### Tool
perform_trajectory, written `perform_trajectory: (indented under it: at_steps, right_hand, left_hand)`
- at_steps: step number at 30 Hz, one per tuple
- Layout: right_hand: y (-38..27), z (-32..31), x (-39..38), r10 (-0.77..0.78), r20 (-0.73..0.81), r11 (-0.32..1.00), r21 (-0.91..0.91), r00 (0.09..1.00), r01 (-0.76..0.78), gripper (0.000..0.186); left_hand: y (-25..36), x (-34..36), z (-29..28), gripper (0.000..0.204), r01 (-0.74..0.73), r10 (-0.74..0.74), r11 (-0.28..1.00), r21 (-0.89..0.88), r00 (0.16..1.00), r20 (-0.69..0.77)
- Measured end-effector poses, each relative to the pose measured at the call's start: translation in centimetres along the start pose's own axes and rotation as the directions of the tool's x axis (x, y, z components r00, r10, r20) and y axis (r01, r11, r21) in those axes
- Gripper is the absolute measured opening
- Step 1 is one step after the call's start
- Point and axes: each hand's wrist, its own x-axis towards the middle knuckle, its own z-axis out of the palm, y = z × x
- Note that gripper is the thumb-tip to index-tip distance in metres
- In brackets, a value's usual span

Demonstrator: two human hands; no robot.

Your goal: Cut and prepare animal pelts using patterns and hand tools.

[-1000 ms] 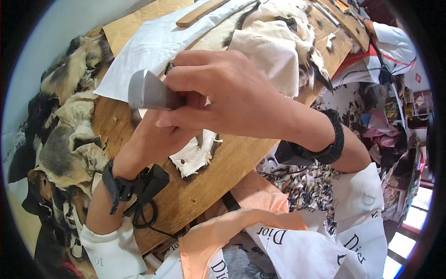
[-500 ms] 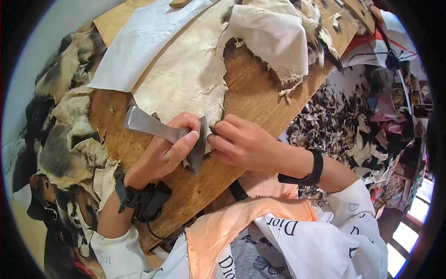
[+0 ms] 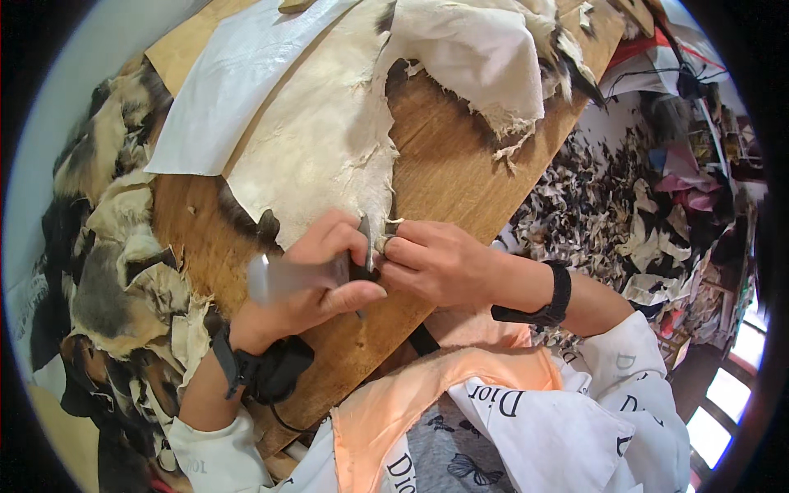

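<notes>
A pale animal hide [image 3: 316, 140] lies flesh side up on a wooden board, its ragged edge running down to my hands. My left hand [image 3: 316, 283] is closed round a metal leather knife [image 3: 288, 278], whose handle is blurred and sticks out to the left. The knife's broad dark blade [image 3: 363, 255] stands on edge against the narrow lower end of the hide. Close on the blade's right, my right hand [image 3: 436, 261] pinches that end of the hide between its fingers. My fingers partly hide the spot where blade and skin meet.
A white sheet [image 3: 230, 90] lies over the hide's left side. Another pale piece [image 3: 468, 62] with torn edges is at the top of the wooden board [image 3: 460, 172]. Fur-edged hides [image 3: 119, 279] pile up at the left; many dark and white scraps [image 3: 575, 205] lie at the right.
My left hand has turned the knife and moved slightly right and down, so the handle lies lower and the blade shows narrower. My right hand stays almost in place, still pinching the hide.
</notes>
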Motion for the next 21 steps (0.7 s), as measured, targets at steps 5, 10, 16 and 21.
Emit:
perform_trajectory:
  at_steps: [5,10,16,21]
  right_hand:
    - [0.1,0.1,0.0,0.013,0.042,1.0,0.007,0.999,-0.013,0.01]
    - [0.2,0.3,0.0,0.044,0.033,0.998,0.042,0.999,-0.045,0.016]
    - [0.4,0.1,0.1,0.133,0.016,0.985,0.111,0.991,-0.134,0.018]
    - [0.4,-0.2,0.2,0.3,-0.046,0.901,0.341,0.953,-0.267,0.013]
  left_hand:
    - [0.8,-0.5,0.5,0.047,-0.006,0.002,0.991,0.13,0.999,0.037]
    - [1.3,-0.9,0.4,0.048,0.039,-0.047,0.995,0.097,0.995,0.086]
    - [1.0,-1.5,0.6,0.05,0.024,-0.036,0.993,0.112,0.995,0.098]
    - [0.8,-0.3,0.0,0.052,0.005,-0.016,0.978,0.207,0.999,0.048]
